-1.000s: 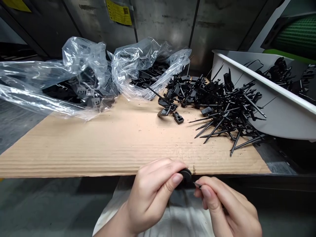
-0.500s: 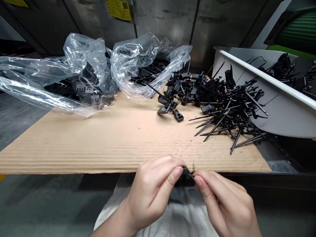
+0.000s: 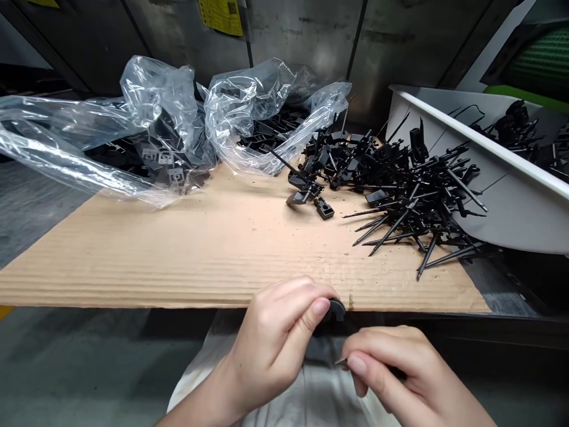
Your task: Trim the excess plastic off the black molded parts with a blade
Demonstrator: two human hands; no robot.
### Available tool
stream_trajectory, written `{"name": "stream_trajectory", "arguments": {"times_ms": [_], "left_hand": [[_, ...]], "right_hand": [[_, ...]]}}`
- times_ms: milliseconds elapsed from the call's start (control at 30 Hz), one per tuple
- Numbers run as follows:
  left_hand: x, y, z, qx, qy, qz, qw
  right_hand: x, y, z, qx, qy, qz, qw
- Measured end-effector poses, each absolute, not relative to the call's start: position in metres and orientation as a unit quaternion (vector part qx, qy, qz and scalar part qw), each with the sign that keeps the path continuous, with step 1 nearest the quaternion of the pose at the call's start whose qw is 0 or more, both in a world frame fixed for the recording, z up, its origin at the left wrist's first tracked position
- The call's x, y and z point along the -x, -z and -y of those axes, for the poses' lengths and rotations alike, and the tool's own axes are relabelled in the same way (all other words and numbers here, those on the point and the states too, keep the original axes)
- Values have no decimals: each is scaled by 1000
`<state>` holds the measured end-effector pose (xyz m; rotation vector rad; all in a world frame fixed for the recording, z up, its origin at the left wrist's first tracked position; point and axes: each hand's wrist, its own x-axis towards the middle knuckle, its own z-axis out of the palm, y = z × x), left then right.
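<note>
My left hand pinches a small black curved part between thumb and fingers, just off the front edge of the cardboard. Most of that part is hidden by the fingers. Lower and to the right, my right hand is closed on a thin pointed blade-like piece, with only its tip showing. The tip is apart from the black part. Beyond the hands lies a heap of black plastic pieces with long thin rods. One small black block rests at the heap's near left.
Two clear plastic bags with black pieces inside stand at the back left and centre. A light grey bin holding more black pieces is on the right. Metal panels rise behind the cardboard.
My right hand has moved down and away from the black part, taking the thin tip with it. My left hand still holds the part in nearly the same place. The view has shifted slightly.
</note>
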<state>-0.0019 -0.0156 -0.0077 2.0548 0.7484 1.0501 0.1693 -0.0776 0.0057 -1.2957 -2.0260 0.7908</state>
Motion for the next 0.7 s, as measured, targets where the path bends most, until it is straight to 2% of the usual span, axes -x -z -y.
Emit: {"name": "stream_trajectory", "arguments": {"times_ms": [67,167,267,433,533,700], "left_hand": [[2,8,15,-794,-401,-289,354],[2,7,15,-794,-392,-299,355],[0,7,16,-796,-382,-310,352],[-4,4,16,-807,-357,-327,339],[-5,4,16,-817,-349,-322,327],[-3,9,15,-832,-358,-304,296]], "right_hand": [[-171,-3,81,502,-260,752,339],[-169,1,83,522,-134,736,410],[-163,6,80,527,-16,746,407],[-157,7,68,457,109,794,386],[-160,3,67,444,92,799,396],[-170,1,77,523,34,735,430]]}}
